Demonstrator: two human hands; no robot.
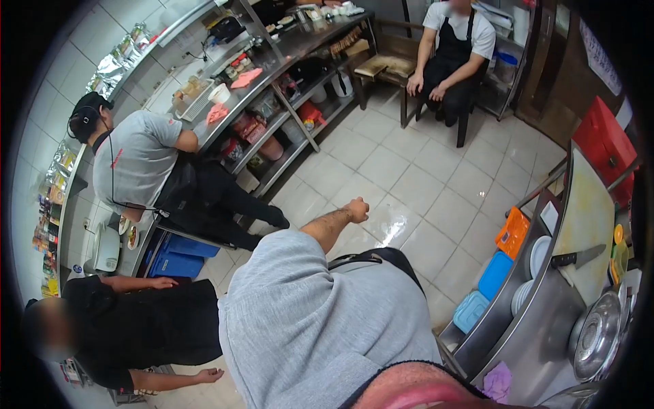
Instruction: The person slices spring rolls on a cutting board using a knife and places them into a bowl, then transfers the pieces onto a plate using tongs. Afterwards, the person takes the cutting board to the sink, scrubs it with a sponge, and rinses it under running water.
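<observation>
head: left hand [357, 210] curled; basket [196, 104] holds containers [187, 88]

Bright, fairly even light; white glare on floor tiles [395, 219], shine on metal bowl [597, 339] near right; strong fisheye bend, edges black

Mid-frame: left hand [357, 210] loosely curled over tiled floor [415, 187]. Far right, I note a knife [579, 255] on a pale board [582, 194], round metalware [596, 337] lower down. Upper right: seated person [458, 41].
</observation>
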